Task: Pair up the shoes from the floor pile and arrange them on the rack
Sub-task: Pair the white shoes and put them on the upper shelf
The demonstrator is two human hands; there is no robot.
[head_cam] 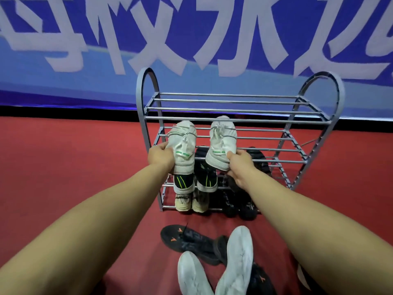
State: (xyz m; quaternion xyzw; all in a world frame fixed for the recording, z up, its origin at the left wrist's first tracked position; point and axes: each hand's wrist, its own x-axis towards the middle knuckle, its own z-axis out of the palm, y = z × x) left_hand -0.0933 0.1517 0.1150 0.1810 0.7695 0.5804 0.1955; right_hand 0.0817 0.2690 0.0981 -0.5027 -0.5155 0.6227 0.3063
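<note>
A grey metal shoe rack [238, 120] stands on the red floor against a blue banner. My left hand [160, 155] grips the heel of a white sneaker with a green stripe [184, 137]. My right hand [241, 167] grips the heel of its matching white sneaker [223, 137]. Both sneakers point toes-first into the rack at its second tier. Below them on the rack sit a black pair with green stripes [205, 177], a beige pair [191, 202] and black shoes [238, 204]. On the floor lie black shoes with orange marks [189, 241].
A blue banner with large white characters [85, 60] fills the background behind the rack. A white pair of shoes [238, 262] shows at the bottom of the view, toes pointing at the rack. The rack's top tier [234, 103] holds nothing.
</note>
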